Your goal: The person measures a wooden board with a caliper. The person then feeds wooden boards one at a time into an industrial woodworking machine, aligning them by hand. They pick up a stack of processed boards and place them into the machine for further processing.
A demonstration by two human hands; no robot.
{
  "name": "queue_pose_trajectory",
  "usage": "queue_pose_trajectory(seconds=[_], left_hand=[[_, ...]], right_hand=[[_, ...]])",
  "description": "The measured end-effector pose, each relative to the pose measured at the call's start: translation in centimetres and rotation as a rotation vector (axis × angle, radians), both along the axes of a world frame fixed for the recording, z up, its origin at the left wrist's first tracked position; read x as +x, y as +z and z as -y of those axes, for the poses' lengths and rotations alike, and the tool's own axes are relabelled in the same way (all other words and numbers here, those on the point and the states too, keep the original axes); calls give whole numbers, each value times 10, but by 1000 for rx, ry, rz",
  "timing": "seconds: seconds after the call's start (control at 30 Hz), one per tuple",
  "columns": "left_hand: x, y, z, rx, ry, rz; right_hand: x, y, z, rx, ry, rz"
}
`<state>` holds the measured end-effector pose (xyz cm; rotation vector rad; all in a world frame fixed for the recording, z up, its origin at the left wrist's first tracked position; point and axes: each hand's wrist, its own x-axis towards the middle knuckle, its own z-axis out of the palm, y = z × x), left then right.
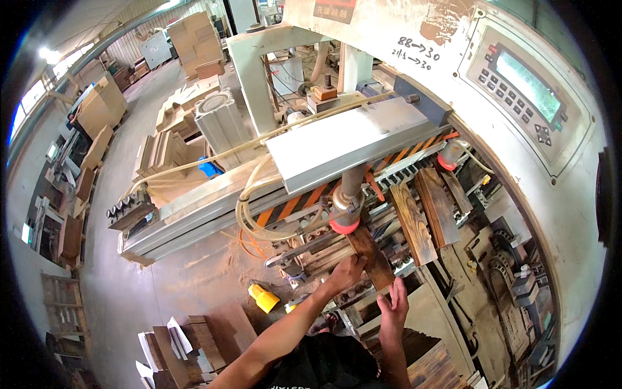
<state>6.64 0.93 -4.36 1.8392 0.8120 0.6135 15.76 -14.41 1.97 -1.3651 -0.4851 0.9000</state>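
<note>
A dark brown wooden board lies on the machine bed, its far end beneath a round clamp with a red rim. At the board's left edge my left hand is closed, fingers curled against the wood. My right hand is by the near end of the same board, its fingers stretched upward and the thumb apart, fingertips touching or very close to the end. To the right, two more wooden boards, one with light grain and one darker, rest side by side on the bed.
A long metal beam with hoses crosses above the bed. A second red-rimmed clamp hangs at the right. The control panel is at upper right. Brown boards are stacked lower left, and a yellow object lies on the floor.
</note>
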Motion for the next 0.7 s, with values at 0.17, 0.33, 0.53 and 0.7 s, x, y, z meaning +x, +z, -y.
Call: queue_pose_trajectory(seconds=[0.17,0.33,0.53,0.7], left_hand=[[6,-4,-12,-85,204,4],[0,-8,-12,-149,207,-17],[5,-10,-9,-278,219,-91],[-1,-11,-9,-268,192,26]], right_hand=[[10,21,-21,51,140,-148],[19,11,-26,35,289,-139],[33,-7,-17,-18,290,-50],[16,45,-24,-60,377,-81]])
